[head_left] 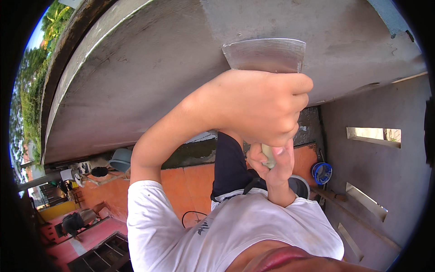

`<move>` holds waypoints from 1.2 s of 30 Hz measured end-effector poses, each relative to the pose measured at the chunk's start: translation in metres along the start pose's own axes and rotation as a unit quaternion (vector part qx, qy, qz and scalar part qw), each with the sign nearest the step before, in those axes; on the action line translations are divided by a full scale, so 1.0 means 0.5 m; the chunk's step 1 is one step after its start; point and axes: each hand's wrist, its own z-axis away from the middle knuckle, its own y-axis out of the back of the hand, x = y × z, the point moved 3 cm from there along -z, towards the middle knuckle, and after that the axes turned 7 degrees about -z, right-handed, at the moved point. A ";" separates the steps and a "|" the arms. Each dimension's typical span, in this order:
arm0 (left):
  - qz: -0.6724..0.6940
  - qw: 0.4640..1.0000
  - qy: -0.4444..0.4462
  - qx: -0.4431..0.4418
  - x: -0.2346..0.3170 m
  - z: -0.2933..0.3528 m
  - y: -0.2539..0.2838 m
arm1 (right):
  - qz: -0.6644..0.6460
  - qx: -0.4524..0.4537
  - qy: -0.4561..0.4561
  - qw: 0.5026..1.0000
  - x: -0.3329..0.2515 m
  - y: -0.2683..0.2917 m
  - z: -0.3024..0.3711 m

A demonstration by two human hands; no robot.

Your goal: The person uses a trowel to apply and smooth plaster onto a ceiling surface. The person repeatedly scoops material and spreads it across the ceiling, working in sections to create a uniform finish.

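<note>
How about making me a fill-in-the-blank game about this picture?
1. The hand nearer the blade is the ____ one.
2. The right hand holds the pale ____ of the scraper.
3. The shirt is mostly coloured ____.
4. The rightmost bucket is coloured ____.

Missing words: left; handle; white; blue.

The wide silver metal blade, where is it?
In the head view, the blade is near the top, right of centre, just above the left hand, with grey plastered surface behind it.
</note>
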 end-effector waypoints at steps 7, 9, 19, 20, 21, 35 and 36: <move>0.014 1.000 0.006 0.006 0.002 0.007 -0.010 | -0.034 0.002 -0.023 0.999 0.008 0.004 0.002; 0.019 1.000 -0.022 -0.011 -0.017 -0.001 0.008 | -0.027 -0.006 -0.018 0.999 0.000 -0.007 -0.011; -0.059 0.997 0.004 -0.052 -0.057 -0.019 0.044 | -0.036 -0.032 -0.049 0.998 -0.032 -0.034 -0.051; -0.053 0.998 -0.004 -0.046 -0.056 -0.022 0.048 | -0.039 -0.030 -0.051 0.998 -0.032 -0.047 -0.043; -0.047 0.998 -0.013 -0.039 -0.056 -0.023 0.050 | -0.041 -0.028 -0.052 0.997 -0.031 -0.057 -0.036; 0.061 0.987 -0.014 -0.145 -0.015 0.009 0.064 | -0.060 0.003 -0.026 0.998 0.027 -0.075 -0.001; 0.062 0.986 -0.017 -0.152 -0.014 0.010 0.064 | -0.057 0.000 -0.023 0.998 0.027 -0.078 0.000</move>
